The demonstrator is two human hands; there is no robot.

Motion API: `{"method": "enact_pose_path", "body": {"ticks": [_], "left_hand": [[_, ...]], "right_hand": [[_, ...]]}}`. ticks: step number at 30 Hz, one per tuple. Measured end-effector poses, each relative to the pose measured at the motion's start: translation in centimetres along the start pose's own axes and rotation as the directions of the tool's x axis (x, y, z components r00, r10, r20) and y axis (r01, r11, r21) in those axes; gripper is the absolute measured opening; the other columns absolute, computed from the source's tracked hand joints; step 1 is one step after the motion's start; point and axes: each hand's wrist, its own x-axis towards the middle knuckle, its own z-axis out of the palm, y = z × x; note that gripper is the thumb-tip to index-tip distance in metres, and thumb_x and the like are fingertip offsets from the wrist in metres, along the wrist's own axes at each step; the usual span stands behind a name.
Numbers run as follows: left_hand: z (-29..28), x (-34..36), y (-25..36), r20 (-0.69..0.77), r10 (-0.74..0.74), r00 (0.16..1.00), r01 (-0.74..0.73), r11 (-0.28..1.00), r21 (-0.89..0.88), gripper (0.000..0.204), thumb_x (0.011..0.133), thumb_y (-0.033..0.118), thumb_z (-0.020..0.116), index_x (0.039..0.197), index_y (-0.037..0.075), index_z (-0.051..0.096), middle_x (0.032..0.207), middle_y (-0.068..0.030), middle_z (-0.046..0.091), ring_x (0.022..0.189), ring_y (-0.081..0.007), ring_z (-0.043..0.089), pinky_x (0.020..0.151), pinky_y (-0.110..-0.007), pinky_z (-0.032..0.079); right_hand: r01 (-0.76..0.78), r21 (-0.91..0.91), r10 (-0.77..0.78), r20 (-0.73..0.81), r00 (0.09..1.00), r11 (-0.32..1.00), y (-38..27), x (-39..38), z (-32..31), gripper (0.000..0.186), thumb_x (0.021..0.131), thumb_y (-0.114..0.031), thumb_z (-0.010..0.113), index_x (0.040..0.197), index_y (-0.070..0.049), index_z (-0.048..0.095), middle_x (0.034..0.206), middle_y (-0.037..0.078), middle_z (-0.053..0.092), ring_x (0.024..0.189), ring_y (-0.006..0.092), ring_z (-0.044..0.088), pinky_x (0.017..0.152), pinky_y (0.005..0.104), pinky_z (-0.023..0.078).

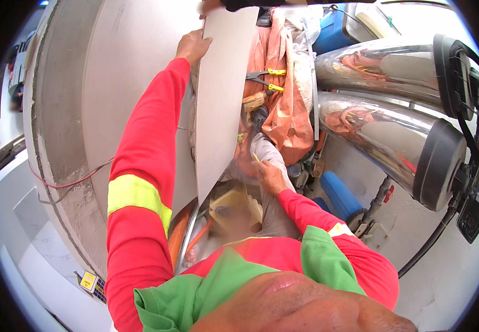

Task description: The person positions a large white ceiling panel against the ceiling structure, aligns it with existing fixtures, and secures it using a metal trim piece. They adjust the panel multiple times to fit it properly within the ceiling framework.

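Observation:
A long white board (223, 83) stands on edge in front of me and narrows toward its lower end. Near the top of its left edge, my left hand (193, 46) grips it, the thumb lying over the face. My right hand (271, 176) is low, to the right of the board and in front of my leg. Its fingers are closed on a thin yellow pencil (256, 157), of which only the tip shows. At the upper end of the board, another person's hand (211, 6) is partly in view.
An orange tarp (289, 116) lies beyond my right hand, with a yellow-tipped clamp (264, 77) and a yellow power drill (255, 101) on it. Two shiny metal cylinders (383, 130) with black caps fill the right. A raw wall edge (65, 110) runs along the left.

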Motion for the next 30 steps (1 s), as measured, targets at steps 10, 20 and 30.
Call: {"method": "enact_pose_path", "body": {"ticks": [10,20,30], "left_hand": [[3.8,0.2,-1.2,-0.188,-0.120,0.975,0.119,0.993,-0.016,0.049,0.090,0.035,0.058,0.128,0.004,0.058,0.111,-0.0210,0.069,0.105,-0.0398,0.064,0.093,-0.047,0.050],[9.0,-19.8,-11.3,-0.148,-0.267,0.952,0.198,0.911,-0.362,0.061,0.085,0.040,0.071,0.131,0.002,0.055,0.117,-0.0223,0.065,0.110,-0.0375,0.062,0.094,-0.044,0.048],[13.8,-58.1,-14.1,-0.126,-0.387,0.913,0.344,0.900,-0.267,0.057,0.084,0.029,0.072,0.130,0.003,0.053,0.137,-0.0249,0.046,0.130,-0.0408,0.043,0.110,-0.046,0.036]], "right_hand": [[-0.018,-0.033,0.018,-0.013,1.000,0.999,2.7,0.5,2.3,0.028,0.090,-0.006,0.056,0.116,-0.010,0.065,0.090,0.014,0.062,0.079,0.0373,0.064,0.069,0.0454,0.052],[-0.195,0.337,0.193,0.038,0.980,0.921,3.6,0.0,1.6,0.028,0.095,-0.005,0.055,0.122,-0.005,0.063,0.100,0.011,0.067,0.082,0.0199,0.068,0.072,0.0323,0.054],[0.212,0.895,-0.263,-0.111,0.958,0.393,-23.3,-2.5,-13.2,0.010,0.086,0.000,0.060,0.095,0.000,0.064,0.095,0.006,0.061,0.085,0.0149,0.060,0.082,0.0322,0.051]]}}
